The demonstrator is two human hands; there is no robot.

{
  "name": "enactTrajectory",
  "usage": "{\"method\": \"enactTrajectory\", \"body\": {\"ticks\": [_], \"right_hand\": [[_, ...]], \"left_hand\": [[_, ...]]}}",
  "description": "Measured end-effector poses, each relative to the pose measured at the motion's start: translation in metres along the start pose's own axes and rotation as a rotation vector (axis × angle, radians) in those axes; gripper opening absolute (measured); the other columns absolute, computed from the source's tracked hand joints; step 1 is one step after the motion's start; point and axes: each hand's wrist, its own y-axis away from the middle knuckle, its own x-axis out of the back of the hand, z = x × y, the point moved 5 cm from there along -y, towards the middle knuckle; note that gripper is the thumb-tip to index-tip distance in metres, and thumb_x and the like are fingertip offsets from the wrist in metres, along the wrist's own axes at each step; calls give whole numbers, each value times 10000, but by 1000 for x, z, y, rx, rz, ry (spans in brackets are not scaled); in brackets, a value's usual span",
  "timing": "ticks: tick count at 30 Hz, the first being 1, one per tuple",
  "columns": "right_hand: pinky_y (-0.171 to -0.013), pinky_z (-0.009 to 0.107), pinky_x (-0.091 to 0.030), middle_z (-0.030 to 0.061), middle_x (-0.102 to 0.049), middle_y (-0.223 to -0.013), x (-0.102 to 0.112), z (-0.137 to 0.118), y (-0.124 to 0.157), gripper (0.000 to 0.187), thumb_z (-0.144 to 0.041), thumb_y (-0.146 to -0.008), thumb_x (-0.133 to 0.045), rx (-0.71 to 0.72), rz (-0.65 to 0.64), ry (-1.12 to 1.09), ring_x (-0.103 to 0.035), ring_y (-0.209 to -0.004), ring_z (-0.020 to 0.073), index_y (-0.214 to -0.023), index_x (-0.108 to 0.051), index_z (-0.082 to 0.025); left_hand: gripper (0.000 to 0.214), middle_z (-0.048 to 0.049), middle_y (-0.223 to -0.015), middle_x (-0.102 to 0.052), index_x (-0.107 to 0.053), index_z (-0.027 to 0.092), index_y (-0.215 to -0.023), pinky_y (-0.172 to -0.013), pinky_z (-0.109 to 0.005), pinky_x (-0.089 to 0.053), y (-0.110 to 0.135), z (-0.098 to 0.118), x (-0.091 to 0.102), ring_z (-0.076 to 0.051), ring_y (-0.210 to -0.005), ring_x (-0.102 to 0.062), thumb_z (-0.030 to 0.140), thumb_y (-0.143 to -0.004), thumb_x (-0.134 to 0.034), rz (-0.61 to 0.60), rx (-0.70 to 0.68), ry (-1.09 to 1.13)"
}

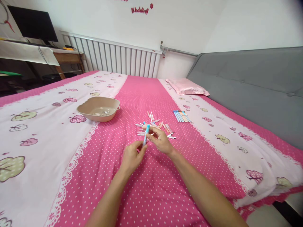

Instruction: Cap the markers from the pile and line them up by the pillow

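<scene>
A pen (145,135) with a pale barrel and a bright blue top stands nearly upright between my two hands. My left hand (134,155) pinches its lower end. Higher up, the fingers of my right hand (160,141) close on the same pen near its blue part. Just beyond my hands lies a loose pile of pen parts (168,128), white sticks and pink and pale tubes, partly hidden by my right hand. To the right of the pile, a row of assembled pens (182,116) lies side by side on the bed.
A beige plastic basin (99,117) with small pieces inside sits on the left of the polka-dot bedspread (142,91). A pink pillow (187,86) lies by the grey headboard (248,75). A radiator (113,56) runs along the wall; a desk with a monitor (33,23) stands far left.
</scene>
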Motion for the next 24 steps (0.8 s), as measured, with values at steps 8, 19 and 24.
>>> {"method": "enactTrajectory", "body": {"ticks": [8, 19, 24], "right_hand": [[-729, 295, -506, 49, -644, -976, -3, 4, 0, 366, -348, -776, -615, -37, -41, -103, -591, -858, 158, -1116, -599, -214], [-796, 365, -517, 59, -667, -973, -4, 6, 1, 446, -330, -760, -637, -103, -94, -221, -615, -903, 183, -1185, -553, -222], [-806, 371, -512, 59, -669, -960, -5, 6, 1, 465, -340, -750, -649, -119, -105, -257, -619, -894, 181, -1188, -547, -219]], "left_hand": [[283, -10, -681, -614, -622, 160, -807, -551, -214, -366, -1, 1, 1, -118, -582, -520, 374, -836, -441, 9, 0, -2], [270, -7, -681, -613, -624, 171, -825, -552, -214, -367, 0, -1, 0, -120, -585, -522, 363, -839, -434, 2, -6, -17], [271, -9, -681, -615, -627, 169, -821, -554, -214, -372, -1, -1, 0, -121, -585, -525, 359, -837, -434, 2, -11, -14]]}}
